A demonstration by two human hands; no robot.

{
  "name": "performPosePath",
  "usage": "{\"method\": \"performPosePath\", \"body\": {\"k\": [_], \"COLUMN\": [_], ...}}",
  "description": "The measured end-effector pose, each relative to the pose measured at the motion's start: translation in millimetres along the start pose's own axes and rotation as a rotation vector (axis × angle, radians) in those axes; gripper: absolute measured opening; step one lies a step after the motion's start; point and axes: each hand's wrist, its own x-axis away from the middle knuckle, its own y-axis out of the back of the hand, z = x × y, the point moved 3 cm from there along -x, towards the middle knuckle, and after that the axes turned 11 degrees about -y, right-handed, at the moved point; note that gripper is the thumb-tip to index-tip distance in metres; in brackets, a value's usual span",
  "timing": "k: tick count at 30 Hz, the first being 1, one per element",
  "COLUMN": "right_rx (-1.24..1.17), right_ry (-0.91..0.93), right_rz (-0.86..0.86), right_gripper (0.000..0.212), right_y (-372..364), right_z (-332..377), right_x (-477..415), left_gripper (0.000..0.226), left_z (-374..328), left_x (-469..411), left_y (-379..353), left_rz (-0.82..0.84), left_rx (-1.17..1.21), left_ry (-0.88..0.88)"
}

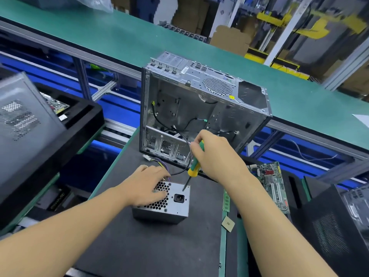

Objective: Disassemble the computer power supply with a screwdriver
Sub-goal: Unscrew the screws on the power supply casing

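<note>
screwdriver on the first visible screw of the power supply

two bare forearms reached in from the near edge toward the power supply (167,204), which sat on the dark foam mat (149,246) just in front of the emptied computer case (199,108). left hand (146,185) lay flat on the supply's honeycomb fan grille, fingers spread and pressing down to steady it, not curled around anything. right hand (214,154) hung above the supply's far right corner, fingers closed around the green-and-yellow handle of the screwdriver (192,168). its dark shaft slanted down and its tip met the supply's top face near that far corner, just beyond the black mains socket (179,197).

as a judgement, the work on the supply itself was only beginning. the unit was already out of the case, its coloured cable bundle (162,164) trailing from behind it toward the case, but the cover was still closed and no loose screws showed on the mat. every cover screw, the lid and the insides appeared still to be dealt with.

right of the supply, a green motherboard (273,182) lay in a black tray, and a small tan chip (228,223) sat at the mat's green edge. left of the supply, a dark panel carried pale lettering too blurred to read. a yellow sticker on the case was also illegible.
</note>
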Motion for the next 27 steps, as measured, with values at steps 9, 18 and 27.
{"method": "performPosePath", "body": {"k": [9, 18, 27], "right_rx": [-0.073, -0.114, 0.006], "right_ry": [-0.032, -0.087, -0.024], "right_rz": [-0.005, -0.044, 0.118], "right_gripper": [0.021, 0.023, 0.007], "right_y": [-21.0, -29.3, -31.9], "right_z": [18.5, 24.7, 42.5], "right_x": [0.2, 6.3, 11.1], "left_gripper": [0.009, 0.007, 0.008], "left_z": [-4.5, -7.3, 0.3], "left_x": [0.1, 0.7, -1.5], "left_y": [-10.9, -13.7, -22.6], "left_rz": [-0.332, -0.422, -0.430], "left_rx": [0.477, 0.310, 0.264], "left_ry": [0.286, 0.218, 0.234]}}
